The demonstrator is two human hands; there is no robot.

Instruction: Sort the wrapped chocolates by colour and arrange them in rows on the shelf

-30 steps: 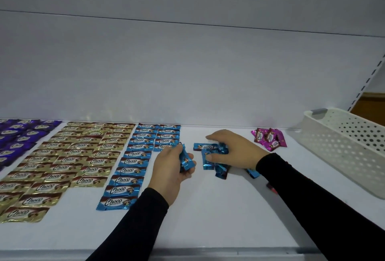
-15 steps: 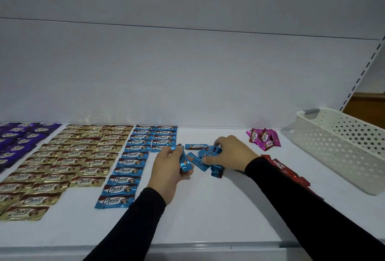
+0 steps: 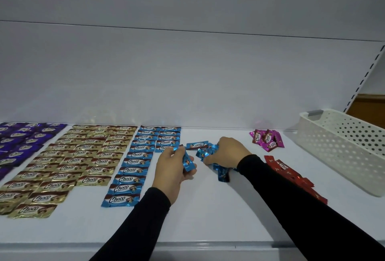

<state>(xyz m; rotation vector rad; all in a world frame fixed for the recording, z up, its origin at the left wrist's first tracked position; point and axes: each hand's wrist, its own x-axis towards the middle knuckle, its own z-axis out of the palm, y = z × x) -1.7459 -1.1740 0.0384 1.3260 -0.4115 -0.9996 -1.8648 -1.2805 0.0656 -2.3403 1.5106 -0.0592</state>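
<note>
- On the white shelf, the basket stands at far right.
- Left of the basket: red and pink chocolates; farther left, blue rows, gold rows, purple rows.
- Right hand fingers curl over a loose blue pile.
- Left hand fingers pinch one blue chocolate.

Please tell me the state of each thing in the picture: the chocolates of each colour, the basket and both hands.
Purple chocolates: laid in rows.
Gold chocolates: laid in rows.
Blue rows: two columns, the right one shorter.
Blue pile: loose, under the right hand.
Pink chocolates: loose heap.
Red chocolates: loose heap, partly behind the right sleeve.
Basket: upright; inside hidden.
Left hand: holding a blue chocolate.
Right hand: gripping the blue pile.
</note>
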